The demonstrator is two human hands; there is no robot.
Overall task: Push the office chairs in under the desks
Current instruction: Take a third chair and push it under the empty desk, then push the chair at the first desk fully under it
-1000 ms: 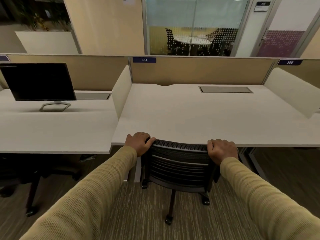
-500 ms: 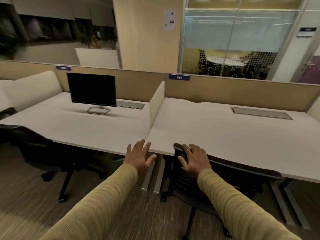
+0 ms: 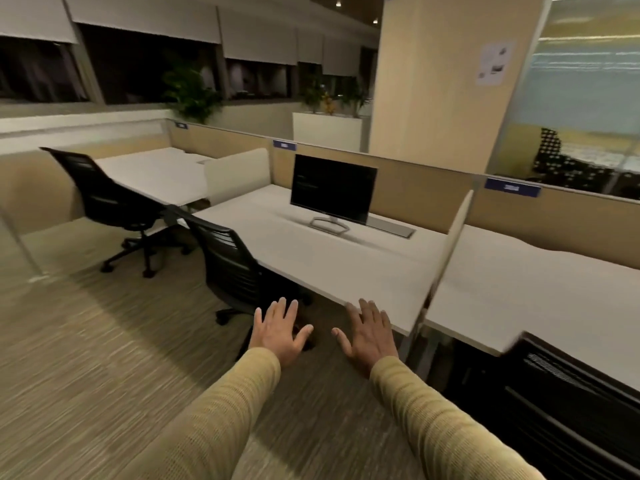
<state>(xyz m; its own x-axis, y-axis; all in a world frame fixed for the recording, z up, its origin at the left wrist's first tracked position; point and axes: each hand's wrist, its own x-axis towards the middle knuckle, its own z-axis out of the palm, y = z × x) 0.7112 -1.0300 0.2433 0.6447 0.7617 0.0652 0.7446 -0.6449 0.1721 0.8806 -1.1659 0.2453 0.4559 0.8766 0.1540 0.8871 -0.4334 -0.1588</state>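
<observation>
Both hands — left hand [image 3: 280, 336], right hand [image 3: 370, 336] — had released the tucked chair [image 3: 568, 386], spread empty, reaching toward the next chair [image 3: 230, 263].

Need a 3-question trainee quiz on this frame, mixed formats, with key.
1. True or false: the left hand is gripping a chair.
2. Which desk holds the monitor? A) far desk B) middle desk C) nearest desk
3. Fill in: the far chair stands pulled ___ from its desk.

Key: 1 false, both it and the right hand are open with fingers spread; 2 B; 3 out.
</observation>
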